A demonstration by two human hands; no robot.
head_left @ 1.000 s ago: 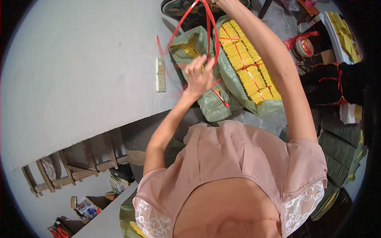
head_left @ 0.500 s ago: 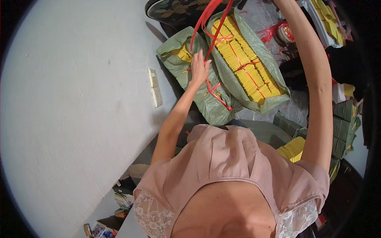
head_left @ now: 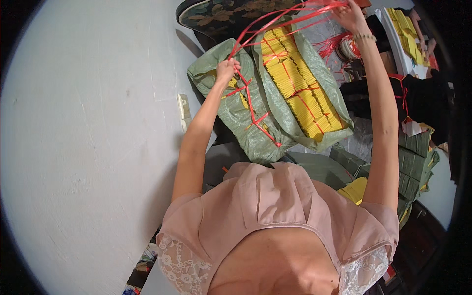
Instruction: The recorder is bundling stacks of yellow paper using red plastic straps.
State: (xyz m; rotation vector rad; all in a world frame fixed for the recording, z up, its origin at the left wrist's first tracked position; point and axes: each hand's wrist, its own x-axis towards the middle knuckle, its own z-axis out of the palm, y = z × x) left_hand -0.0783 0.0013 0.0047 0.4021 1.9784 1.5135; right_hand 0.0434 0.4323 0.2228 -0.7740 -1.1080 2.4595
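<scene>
One grip of ours, the left hand [head_left: 227, 71] at upper centre, pinches red twine [head_left: 239, 40]; our right hand [head_left: 352, 18], at top right, clasps its loose strands. Below the twine we see a tied green sack [head_left: 235, 115] and, just right, an open sack [head_left: 320, 64] of yellow bundles [head_left: 301, 91]; farther, upper right, a red-and-white spool [head_left: 349, 49].

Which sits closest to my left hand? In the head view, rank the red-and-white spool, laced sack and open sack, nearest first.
1. Laced sack: left hand overlaps its upper end.
2. Open sack: right.
3. Spool: farther right, beyond that.
</scene>
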